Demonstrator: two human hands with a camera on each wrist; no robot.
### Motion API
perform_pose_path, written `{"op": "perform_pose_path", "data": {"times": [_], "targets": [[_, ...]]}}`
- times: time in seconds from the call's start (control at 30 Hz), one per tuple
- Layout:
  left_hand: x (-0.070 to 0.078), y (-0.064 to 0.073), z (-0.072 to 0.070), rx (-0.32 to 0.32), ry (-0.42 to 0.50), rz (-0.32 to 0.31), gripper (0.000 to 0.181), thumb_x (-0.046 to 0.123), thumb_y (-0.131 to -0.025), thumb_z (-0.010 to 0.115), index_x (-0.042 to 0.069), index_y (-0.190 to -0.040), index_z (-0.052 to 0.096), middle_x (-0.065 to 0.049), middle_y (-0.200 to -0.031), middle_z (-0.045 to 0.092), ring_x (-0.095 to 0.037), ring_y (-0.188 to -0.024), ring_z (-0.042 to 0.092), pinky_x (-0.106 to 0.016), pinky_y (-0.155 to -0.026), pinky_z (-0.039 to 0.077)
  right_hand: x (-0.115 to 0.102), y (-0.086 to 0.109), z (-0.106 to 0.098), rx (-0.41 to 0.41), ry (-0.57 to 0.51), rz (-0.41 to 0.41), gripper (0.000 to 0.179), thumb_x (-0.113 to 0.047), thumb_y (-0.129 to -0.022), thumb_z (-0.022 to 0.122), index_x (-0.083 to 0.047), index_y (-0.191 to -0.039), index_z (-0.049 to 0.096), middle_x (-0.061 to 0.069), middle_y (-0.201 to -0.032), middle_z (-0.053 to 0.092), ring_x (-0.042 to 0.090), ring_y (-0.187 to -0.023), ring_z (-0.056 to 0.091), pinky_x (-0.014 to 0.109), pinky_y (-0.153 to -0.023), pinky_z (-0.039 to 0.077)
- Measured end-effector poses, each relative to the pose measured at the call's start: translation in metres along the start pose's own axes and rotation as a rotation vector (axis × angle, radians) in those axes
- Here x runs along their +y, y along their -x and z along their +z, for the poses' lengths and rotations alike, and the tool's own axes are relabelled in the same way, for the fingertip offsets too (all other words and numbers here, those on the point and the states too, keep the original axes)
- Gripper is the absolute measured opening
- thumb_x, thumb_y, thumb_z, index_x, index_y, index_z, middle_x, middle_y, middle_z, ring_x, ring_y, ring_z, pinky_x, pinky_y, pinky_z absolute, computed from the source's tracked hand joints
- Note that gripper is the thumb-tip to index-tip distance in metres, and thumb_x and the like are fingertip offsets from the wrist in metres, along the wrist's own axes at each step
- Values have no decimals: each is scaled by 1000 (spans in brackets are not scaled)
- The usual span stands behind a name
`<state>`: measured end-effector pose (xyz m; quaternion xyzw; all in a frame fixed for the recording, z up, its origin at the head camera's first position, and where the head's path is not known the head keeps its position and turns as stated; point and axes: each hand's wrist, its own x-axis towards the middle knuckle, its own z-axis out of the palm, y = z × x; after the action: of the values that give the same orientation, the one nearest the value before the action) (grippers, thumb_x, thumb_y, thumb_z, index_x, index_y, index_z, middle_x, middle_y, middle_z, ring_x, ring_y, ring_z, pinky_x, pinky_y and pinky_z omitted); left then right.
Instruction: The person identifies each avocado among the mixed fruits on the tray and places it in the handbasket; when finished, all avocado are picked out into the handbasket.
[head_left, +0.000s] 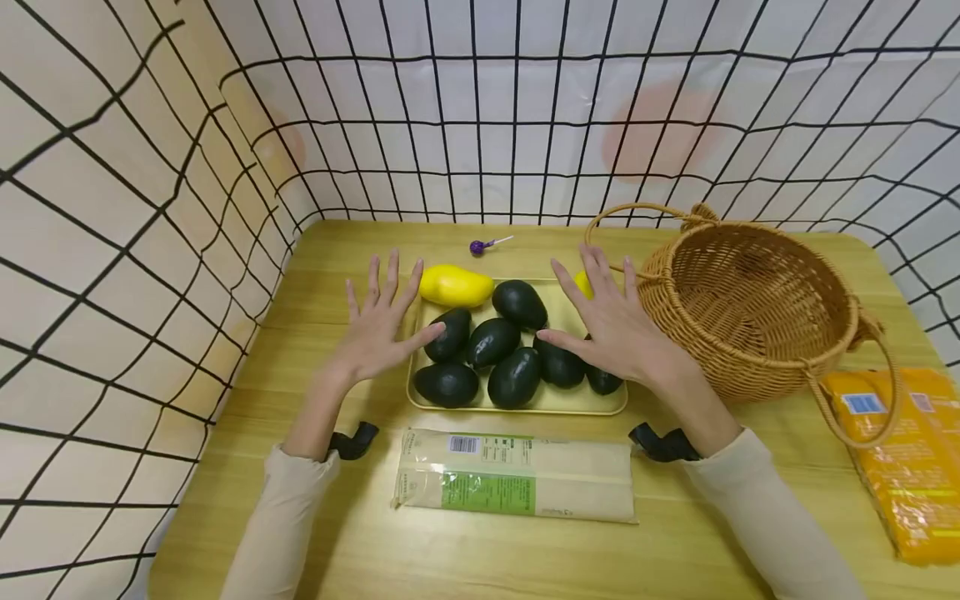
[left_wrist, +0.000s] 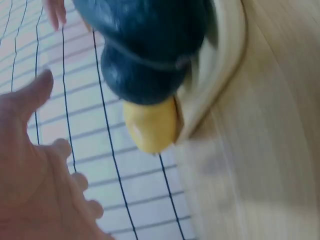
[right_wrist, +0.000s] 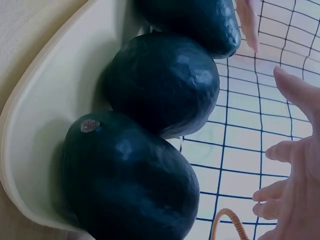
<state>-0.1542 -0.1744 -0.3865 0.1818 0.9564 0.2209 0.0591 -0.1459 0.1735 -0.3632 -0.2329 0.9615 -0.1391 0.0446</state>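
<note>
My left hand point(head_left: 378, 337) hovers with spread fingers over the left side of a pale yellow tray point(head_left: 517, 409), holding nothing. Opposite it, my right hand point(head_left: 618, 333) is spread over the tray's right side, also holding nothing. Several dark green avocados point(head_left: 514, 378) lie in the tray; the right hand partly covers those at that end. A yellow mango point(head_left: 456, 286) rests at the back left corner, near the left fingertips. Behind the right fingers a second yellow thing point(head_left: 583, 284) shows, mostly hidden. Large avocados point(right_wrist: 165, 82) fill the right wrist view.
A wicker basket point(head_left: 757, 292) with looped handles stands at the right, beside an orange packet point(head_left: 907, 467). In front of the tray lies a long cream packet point(head_left: 581, 483) with a green label. A purple lollipop point(head_left: 478, 247) lies behind. Black wire mesh point(head_left: 517, 125) encloses the table.
</note>
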Motion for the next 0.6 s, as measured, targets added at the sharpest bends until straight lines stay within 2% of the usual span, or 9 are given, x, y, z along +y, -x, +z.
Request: {"op": "perform_pose_path", "data": {"times": [0.17, 0.37, 0.47, 0.6], "targets": [[-25, 9, -5, -81, 104, 8, 97, 59, -101, 51, 30, -164, -17, 2, -164, -41, -31, -152, -39, -71, -118, -24, 1, 3, -3, -5, -15, 6, 94, -66, -100, 50, -23, -168, 1, 12, -171, -25, 36, -162, -15, 66, -125, -16], [-51, 19, -12, -182, 247, 17, 103, 49, -99, 61, 36, -162, -20, 2, -165, -37, -34, -155, -34, -75, -117, -19, 3, 7, -4, 1, -21, -3, 94, -67, -100, 49, -22, -168, 1, 12, -171, -26, 36, -162, -15, 66, -125, -16], [-59, 22, -12, -252, 306, 43, 112, 43, -95, 70, 33, -163, -18, -2, -167, -34, -37, -156, -29, -76, -118, -16, 4, 9, -4, 7, -19, -4, 95, -66, -100, 51, -22, -168, 2, 8, -170, -29, 34, -162, -15, 66, -125, -15], [-64, 22, -7, -335, 321, 64, 127, 40, -86, 82, 27, -165, -16, -10, -169, -31, -42, -156, -26, -77, -118, -13, 4, 13, -4, 17, -26, -11, 94, -63, -100, 53, -21, -168, 4, 4, -169, -32, 33, -162, -16, 66, -126, -14]]}}
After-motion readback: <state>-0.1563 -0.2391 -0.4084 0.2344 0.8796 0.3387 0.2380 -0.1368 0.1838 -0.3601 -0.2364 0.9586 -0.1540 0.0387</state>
